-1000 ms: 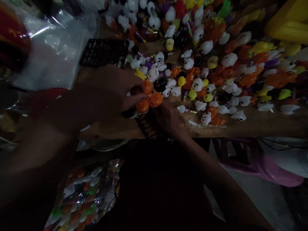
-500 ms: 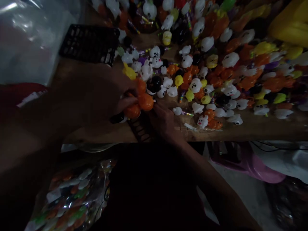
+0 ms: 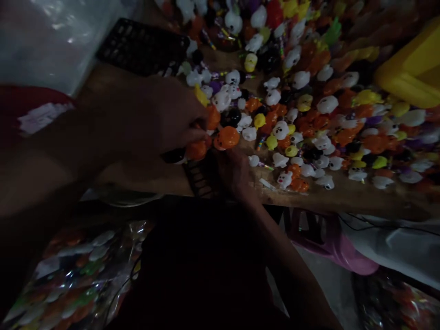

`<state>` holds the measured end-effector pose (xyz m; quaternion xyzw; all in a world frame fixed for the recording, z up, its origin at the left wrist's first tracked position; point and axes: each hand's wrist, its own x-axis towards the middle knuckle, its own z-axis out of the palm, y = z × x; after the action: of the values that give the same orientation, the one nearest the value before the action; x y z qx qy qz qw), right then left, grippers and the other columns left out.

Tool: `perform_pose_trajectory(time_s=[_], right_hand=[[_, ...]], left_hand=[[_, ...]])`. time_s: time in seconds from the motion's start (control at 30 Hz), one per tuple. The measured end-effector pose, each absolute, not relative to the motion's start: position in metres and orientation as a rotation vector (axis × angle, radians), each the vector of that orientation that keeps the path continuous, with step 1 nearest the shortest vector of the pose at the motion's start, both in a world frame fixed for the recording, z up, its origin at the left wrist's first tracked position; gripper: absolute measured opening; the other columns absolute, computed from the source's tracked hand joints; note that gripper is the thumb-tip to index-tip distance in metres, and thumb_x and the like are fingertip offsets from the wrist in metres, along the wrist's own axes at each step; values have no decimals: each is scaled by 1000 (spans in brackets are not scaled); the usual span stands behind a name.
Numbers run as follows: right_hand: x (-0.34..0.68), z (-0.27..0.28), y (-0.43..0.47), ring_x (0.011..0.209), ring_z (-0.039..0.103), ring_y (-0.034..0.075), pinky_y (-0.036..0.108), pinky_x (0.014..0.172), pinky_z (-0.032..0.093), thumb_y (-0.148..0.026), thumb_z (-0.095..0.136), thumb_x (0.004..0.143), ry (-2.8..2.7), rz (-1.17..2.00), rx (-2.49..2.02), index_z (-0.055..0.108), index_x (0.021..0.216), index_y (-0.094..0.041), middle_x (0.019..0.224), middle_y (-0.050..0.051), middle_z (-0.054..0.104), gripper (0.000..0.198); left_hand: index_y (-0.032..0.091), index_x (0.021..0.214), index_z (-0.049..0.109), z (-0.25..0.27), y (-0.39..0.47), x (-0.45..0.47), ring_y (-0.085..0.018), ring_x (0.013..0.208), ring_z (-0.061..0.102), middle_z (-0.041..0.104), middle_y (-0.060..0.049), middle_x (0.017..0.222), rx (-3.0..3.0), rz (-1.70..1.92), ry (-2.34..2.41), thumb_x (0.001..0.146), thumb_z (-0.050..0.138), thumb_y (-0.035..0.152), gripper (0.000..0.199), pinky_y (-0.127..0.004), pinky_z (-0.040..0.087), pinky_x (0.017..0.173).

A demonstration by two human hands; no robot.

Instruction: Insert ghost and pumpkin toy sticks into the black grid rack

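Note:
My left hand [image 3: 182, 114] reaches in over the table edge with its fingers pinched together. A round orange toy head [image 3: 196, 150] sits at its fingertips, and a black-and-white piece [image 3: 174, 156] shows just below the hand. Close by on the right, my right hand [image 3: 235, 169] has its fingers curled in dim light under a round orange pumpkin-like toy [image 3: 228, 137], which it appears to hold. Beneath both hands lies a black slotted rack [image 3: 201, 178], partly covered. Another orange toy [image 3: 213, 117] and a black ball-shaped toy [image 3: 231, 118] lie just beyond.
Small white, orange, yellow and black figures [image 3: 281, 130] are heaped across the wooden table [image 3: 144, 181]. A black grid tray [image 3: 144, 46] and clear plastic bag [image 3: 68, 36] are at upper left. A yellow container [image 3: 412, 68] stands right. Below are bagged toys [image 3: 79, 270] and a pink stool [image 3: 343, 252].
The view has shifted and tilted a little. The orange toy at my right hand has turned and now sits farther from the one at my left fingertips.

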<state>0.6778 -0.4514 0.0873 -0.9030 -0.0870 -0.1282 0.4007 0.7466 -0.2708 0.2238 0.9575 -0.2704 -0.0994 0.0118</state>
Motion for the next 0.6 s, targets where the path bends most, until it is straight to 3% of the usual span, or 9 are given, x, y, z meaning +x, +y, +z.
perform_pose_trajectory(time_s=[0.13, 0.3, 0.43, 0.6], right_hand=[[664, 101, -460, 72, 63, 19, 33, 70, 51, -31, 57, 97, -154, -463, -2211, 68, 91, -21, 81, 5, 70, 16], [616, 102, -452, 69, 64, 19, 32, 65, 52, -37, 65, 91, -113, -489, -2171, 70, 79, -22, 78, 5, 70, 20], [604, 86, -425, 77, 68, 22, 37, 73, 56, -41, 68, 90, -107, -410, -2157, 72, 82, -23, 80, 4, 73, 20], [618, 81, -404, 79, 67, 25, 45, 82, 54, -39, 71, 88, -123, -381, -2234, 69, 71, -21, 76, 6, 71, 25]], left_hand=[[23, 102, 77, 242, -282, 743, -28, 90, 70, 64, -1, 83, 3050, -347, -930, 93, 61, 37, 23, -43, 53, 89], [20, 104, 77, 246, -282, 738, -29, 109, 68, 71, -2, 99, 2982, -318, -828, 92, 66, 39, 24, -38, 51, 96], [19, 101, 78, 244, -279, 738, -32, 115, 67, 72, -3, 102, 2960, -264, -818, 91, 67, 38, 24, -41, 52, 99], [20, 104, 78, 239, -275, 743, -31, 111, 69, 72, -2, 99, 2917, -206, -905, 92, 64, 32, 22, -43, 52, 99]])
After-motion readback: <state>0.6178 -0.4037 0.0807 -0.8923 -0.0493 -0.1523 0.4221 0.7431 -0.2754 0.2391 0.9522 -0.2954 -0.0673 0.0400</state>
